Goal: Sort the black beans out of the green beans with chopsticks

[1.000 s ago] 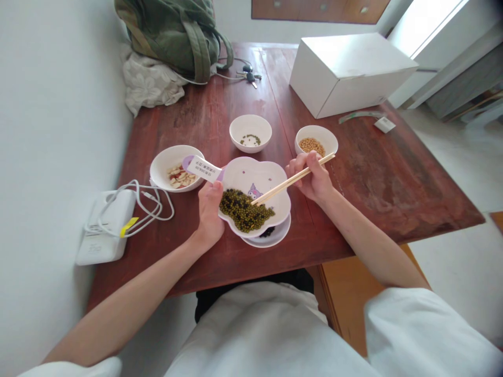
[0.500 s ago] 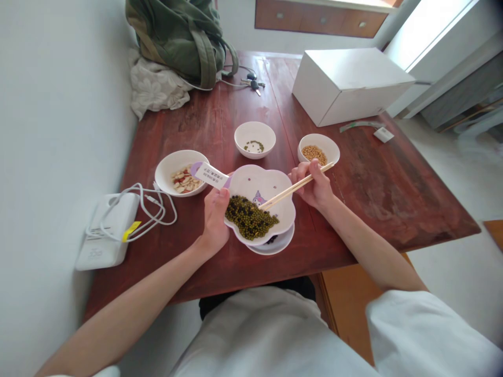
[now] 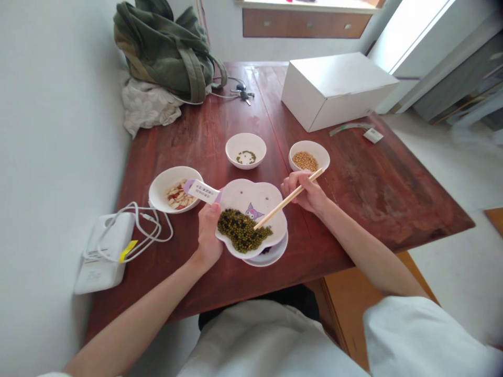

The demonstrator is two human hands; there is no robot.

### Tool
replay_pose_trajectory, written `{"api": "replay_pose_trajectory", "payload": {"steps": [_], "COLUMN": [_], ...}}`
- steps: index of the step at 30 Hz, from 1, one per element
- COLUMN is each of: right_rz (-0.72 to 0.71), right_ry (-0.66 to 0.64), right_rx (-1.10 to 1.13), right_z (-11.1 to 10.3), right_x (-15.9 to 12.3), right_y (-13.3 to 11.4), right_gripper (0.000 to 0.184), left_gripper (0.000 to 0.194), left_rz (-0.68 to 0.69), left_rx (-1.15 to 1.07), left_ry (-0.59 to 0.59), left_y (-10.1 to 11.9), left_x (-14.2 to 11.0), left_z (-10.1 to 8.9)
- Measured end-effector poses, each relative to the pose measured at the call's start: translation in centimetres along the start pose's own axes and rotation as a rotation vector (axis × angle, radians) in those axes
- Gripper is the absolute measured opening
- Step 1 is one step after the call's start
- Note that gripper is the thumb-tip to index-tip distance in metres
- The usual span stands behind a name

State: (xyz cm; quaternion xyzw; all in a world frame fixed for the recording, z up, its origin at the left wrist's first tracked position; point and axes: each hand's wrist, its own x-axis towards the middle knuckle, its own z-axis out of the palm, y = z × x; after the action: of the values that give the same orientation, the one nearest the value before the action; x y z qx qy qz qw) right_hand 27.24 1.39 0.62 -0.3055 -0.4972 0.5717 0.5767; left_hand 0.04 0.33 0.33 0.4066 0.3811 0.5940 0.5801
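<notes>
My left hand (image 3: 209, 234) grips the left side of a white cloud-shaped plate (image 3: 253, 191), thumb on its rim by the labelled handle. Mixed green and black beans (image 3: 241, 230) lie in the plate's lower left, below a printed cartoon figure. In my right hand (image 3: 304, 191) is a pair of chopsticks (image 3: 291, 198), closed around them, with the tips at the beans. Under the plate, partly hidden, a white bowl (image 3: 275, 256) shows some dark beans. Beyond stand a bowl with a few green beans (image 3: 246, 152) and a bowl of tan soybeans (image 3: 309, 156).
A bowl of pale, flat seeds or nut slices (image 3: 175, 189) sits at the left. Near the wall lie a white power bank (image 3: 104, 254) and its looped cable. Farther back are a green bag (image 3: 168, 52), keys (image 3: 243, 94) and a large white box (image 3: 338, 89).
The view has shifted, so everything on the table appears slightly lower and to the left. Both hands keep their grips, and the chopstick tips stay at the beans.
</notes>
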Motion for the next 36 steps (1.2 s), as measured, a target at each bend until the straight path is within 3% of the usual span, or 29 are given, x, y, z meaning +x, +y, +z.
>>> {"api": "replay_pose_trajectory", "payload": {"steps": [4, 10, 21, 29, 36], "right_rz": [-0.011, -0.069, -0.028, -0.058, -0.059], "right_ry": [-0.005, 0.053, 0.136, 0.107, 0.097], "right_rx": [-0.01, 0.001, -0.102, -0.068, -0.08], "right_z": [0.1, 0.6, 1.1, 1.2, 1.1], "right_x": [0.0, 0.0, 0.0, 0.0, 0.0], "right_y": [0.2, 0.0, 0.0, 0.0, 0.1], "right_gripper": [0.066, 0.069, 0.078, 0.076, 0.075], "left_gripper": [0.063, 0.07, 0.061, 0.06, 0.048], "left_rz": [0.033, 0.072, 0.057, 0.043, 0.006], "left_rx": [0.026, 0.062, 0.03, -0.015, -0.018], "left_ry": [-0.074, -0.072, -0.056, -0.089, -0.069], "left_y": [0.4, 0.8, -0.3, -0.3, -0.6], "left_x": [0.2, 0.3, 0.6, 0.6, 0.5], "left_z": [0.3, 0.8, 0.0, 0.1, -0.3]}}
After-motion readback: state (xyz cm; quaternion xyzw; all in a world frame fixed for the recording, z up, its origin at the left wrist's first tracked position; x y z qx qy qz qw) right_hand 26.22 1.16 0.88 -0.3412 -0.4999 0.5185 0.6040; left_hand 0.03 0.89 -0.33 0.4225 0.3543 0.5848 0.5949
